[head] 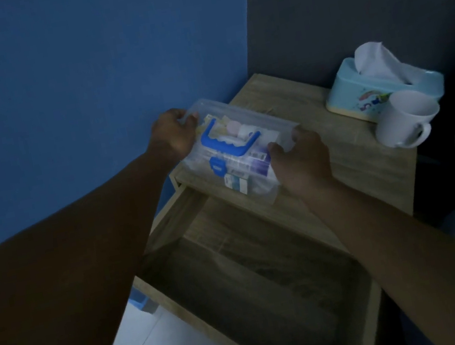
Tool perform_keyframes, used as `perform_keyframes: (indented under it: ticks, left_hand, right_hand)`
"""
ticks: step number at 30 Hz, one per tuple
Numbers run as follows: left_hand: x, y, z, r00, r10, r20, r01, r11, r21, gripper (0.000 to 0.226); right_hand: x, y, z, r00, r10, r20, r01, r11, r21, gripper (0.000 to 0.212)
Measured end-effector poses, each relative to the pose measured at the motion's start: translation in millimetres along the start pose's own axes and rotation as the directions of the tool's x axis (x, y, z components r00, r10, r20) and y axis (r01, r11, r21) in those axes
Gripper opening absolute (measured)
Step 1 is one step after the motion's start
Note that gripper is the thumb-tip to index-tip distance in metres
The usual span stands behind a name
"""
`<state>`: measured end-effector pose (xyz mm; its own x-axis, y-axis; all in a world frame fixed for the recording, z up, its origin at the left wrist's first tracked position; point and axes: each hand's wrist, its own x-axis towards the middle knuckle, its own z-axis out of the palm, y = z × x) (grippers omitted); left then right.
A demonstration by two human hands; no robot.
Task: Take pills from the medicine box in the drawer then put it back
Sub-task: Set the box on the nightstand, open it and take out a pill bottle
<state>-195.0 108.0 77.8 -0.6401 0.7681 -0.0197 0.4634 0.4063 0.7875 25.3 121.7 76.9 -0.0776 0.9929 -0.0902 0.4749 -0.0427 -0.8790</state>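
A clear plastic medicine box (248, 126) with a blue handle and blue latch rests on the wooden nightstand top (348, 157), at its left front. Packets and small cartons show through its lid. My left hand (175, 134) grips the box's far left end. My right hand (300, 159) grips its near right end. Below, the wooden drawer (258, 282) stands pulled out, its inside dark and bare.
A light blue tissue box (382, 90) and a white mug (407, 119) stand at the back right of the nightstand. A blue wall runs along the left, a dark wall behind. Pale floor lies at the lower left.
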Motion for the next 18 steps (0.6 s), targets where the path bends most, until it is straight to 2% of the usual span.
perform_keyframes:
  ticks: [2,7,10,12,14,16,18]
  left_hand:
    - [-1.9,0.5,1.2,1.0,0.014,0.002,-0.014,0.999,0.037,0.05]
    - [-14.8,-0.4,-1.3,0.995,0.054,0.085,-0.063,0.992,0.113,0.057]
    - [-36.2,-3.6,0.8,0.996,0.064,-0.064,-0.064,0.998,0.003,0.059]
    - [-53.8,-6.4,5.5,0.984,0.011,-0.179,-0.028,0.995,-0.091,0.059]
    - [-67.4,-8.3,11.5,0.97,-0.08,-0.23,0.04,0.984,-0.172,0.063]
    - [-79.8,-8.8,17.6,0.959,-0.173,-0.226,0.124,0.969,-0.214,0.062]
    - [-88.4,-8.4,24.5,0.944,-0.292,-0.155,0.248,0.935,-0.253,0.056]
  right_hand:
    - [-3.8,5.2,1.1,0.999,-0.052,0.002,0.052,0.998,-0.042,0.054]
    - [-8.4,8.6,-4.6,0.994,-0.093,0.057,0.099,0.987,-0.125,0.069]
    - [-8.8,6.7,-8.2,0.988,-0.125,0.094,0.139,0.977,-0.164,0.071]
    - [-10.6,6.3,-9.5,0.981,-0.169,0.099,0.185,0.965,-0.188,0.071]
    - [-10.9,5.2,-11.6,0.967,-0.231,0.11,0.251,0.937,-0.244,0.072]
    - [-8.0,3.6,-15.3,0.938,-0.309,0.155,0.344,0.884,-0.318,0.072]
    - [-1.3,2.1,-20.5,0.889,-0.389,0.24,0.455,0.803,-0.384,0.068]
